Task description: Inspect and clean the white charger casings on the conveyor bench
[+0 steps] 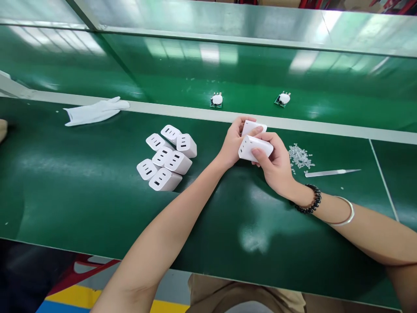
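Observation:
In the head view my right hand (276, 163) is closed around a white USB charger (257, 149), its port face turned to the left. My left hand (233, 141), just behind it, grips a second white charger (253, 127), partly hidden by the fingers and the nearer one. Left of my hands several white chargers (177, 161) stand grouped together on the green table, port faces up. Close to my right hand lies a pile of small clear pieces (299, 156). Beside that pile is a pair of tweezers or similar slim metal tool (332, 173).
A white glove (97, 111) lies at the back left of the table (81, 208). Beyond the pale strip (182, 111), two small circuit boards (216, 100) with white tops rest on the green conveyor surface (156, 82). Part of another person shows at the left edge.

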Demonstrator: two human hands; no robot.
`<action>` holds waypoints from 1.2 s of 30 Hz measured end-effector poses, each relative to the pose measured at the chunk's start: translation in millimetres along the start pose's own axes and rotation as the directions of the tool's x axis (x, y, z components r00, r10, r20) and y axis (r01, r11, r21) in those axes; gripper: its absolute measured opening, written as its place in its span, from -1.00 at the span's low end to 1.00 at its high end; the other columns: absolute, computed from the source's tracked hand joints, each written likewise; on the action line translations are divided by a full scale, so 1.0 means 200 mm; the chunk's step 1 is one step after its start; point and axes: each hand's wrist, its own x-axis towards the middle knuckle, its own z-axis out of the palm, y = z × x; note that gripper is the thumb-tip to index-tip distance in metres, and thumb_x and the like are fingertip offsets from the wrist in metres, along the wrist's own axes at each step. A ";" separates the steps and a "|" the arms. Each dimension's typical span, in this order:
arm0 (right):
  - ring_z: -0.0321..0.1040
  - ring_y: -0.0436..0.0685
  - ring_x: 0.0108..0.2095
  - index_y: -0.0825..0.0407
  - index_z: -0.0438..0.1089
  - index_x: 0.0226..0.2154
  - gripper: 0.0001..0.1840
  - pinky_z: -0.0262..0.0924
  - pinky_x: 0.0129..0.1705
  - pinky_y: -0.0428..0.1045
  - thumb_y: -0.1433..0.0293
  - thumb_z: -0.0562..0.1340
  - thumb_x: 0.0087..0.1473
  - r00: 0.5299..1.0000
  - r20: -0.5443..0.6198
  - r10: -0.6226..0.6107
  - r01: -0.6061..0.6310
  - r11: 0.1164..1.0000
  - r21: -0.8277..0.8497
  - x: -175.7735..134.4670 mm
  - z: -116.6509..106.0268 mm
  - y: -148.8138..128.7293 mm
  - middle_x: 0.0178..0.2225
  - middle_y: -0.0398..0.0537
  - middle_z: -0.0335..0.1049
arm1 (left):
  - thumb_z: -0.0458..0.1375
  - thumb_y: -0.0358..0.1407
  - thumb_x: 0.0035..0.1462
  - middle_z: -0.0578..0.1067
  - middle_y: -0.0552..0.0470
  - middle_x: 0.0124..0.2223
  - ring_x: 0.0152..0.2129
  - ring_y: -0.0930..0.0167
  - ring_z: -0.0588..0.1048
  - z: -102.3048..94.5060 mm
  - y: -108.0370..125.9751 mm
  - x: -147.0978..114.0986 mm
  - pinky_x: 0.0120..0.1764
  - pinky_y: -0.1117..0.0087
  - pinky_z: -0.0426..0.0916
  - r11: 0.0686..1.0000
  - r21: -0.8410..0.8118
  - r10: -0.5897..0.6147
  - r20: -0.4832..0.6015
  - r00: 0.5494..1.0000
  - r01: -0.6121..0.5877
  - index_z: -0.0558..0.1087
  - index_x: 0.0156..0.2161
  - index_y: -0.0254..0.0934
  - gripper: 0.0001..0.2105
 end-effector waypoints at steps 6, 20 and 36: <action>0.26 0.03 -0.43 -0.09 0.34 -0.15 -0.64 0.20 -0.45 -0.04 0.03 0.31 0.18 1.000 0.010 0.010 -0.010 1.000 -0.004 0.00 0.00 0.00 -0.29 -0.14 0.33 | 0.41 -0.23 -0.03 0.44 0.11 -0.31 -0.47 0.53 0.42 0.00 0.00 0.00 -0.41 0.50 0.31 1.000 -0.015 -0.017 0.009 1.000 0.017 0.39 -0.18 -0.24 -0.64; 0.31 0.03 -0.37 -0.09 0.33 -0.11 -0.70 0.26 -0.41 -0.04 0.11 0.30 0.21 0.999 0.033 -0.016 0.016 1.000 -0.010 -0.01 0.01 0.01 -0.20 -0.12 0.37 | 0.41 -0.26 -0.04 0.44 0.12 -0.34 -0.48 0.53 0.42 0.00 0.01 -0.01 -0.41 0.51 0.32 1.000 -0.014 -0.011 0.040 0.999 0.012 0.40 -0.16 -0.24 -0.64; 0.36 0.17 -0.10 -0.09 0.33 -0.09 -0.58 0.38 -0.12 0.07 0.05 0.36 0.12 0.971 -0.171 -0.168 0.147 0.981 -0.129 0.21 -0.17 0.11 -0.11 -0.04 0.35 | 0.36 -0.31 0.03 0.50 0.05 -0.13 -0.20 0.39 0.53 -0.03 0.00 0.01 -0.13 0.35 0.50 0.987 -0.159 0.016 -0.024 1.000 -0.020 0.46 0.02 -0.13 -0.59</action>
